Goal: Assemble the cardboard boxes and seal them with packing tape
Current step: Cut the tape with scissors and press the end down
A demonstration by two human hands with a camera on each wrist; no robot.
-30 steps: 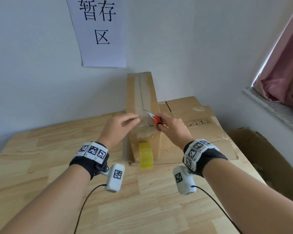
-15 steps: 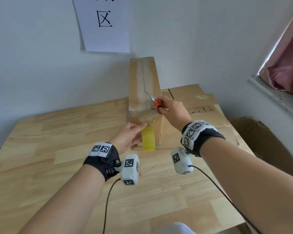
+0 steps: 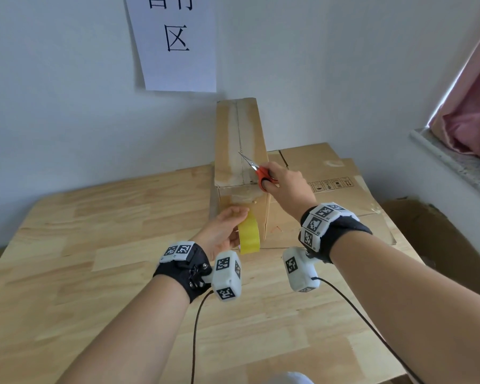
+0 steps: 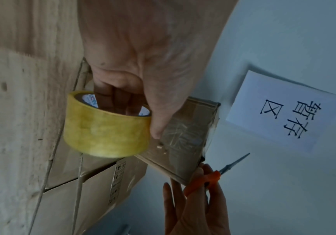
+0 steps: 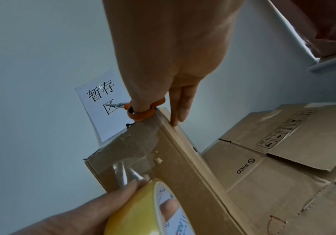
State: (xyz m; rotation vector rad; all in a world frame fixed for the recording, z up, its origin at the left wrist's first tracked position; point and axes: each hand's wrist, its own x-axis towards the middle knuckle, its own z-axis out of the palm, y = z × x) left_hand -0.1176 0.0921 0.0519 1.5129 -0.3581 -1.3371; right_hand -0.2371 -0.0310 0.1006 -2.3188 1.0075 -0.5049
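A long narrow cardboard box [image 3: 239, 145] [image 4: 185, 143] [image 5: 175, 160] lies on the wooden table [image 3: 94, 245], its top seam taped and tape running down its near end. My left hand [image 3: 225, 228] [image 4: 134, 89] grips a yellow tape roll [image 3: 249, 234] [image 4: 106, 127] [image 5: 142, 211] with fingers through the core, against the box's near end. My right hand [image 3: 286, 187] [image 5: 163, 95] holds orange-handled scissors [image 3: 261, 173] [image 4: 207, 179] [image 5: 140, 111] at the box's top near corner, blades pointing away along the top; its fingers touch the box's right edge.
Flattened cardboard boxes [image 3: 330, 184] [image 5: 283, 159] lie stacked to the right of the narrow box. An open carton [image 3: 432, 239] sits beyond the table's right edge. A paper sign [image 3: 178, 42] hangs on the wall behind. Wrist cables trail across the near table.
My left hand left the box top, dropped to the near end and took hold of the hanging tape roll. The right hand stays with the scissors at the box's corner.
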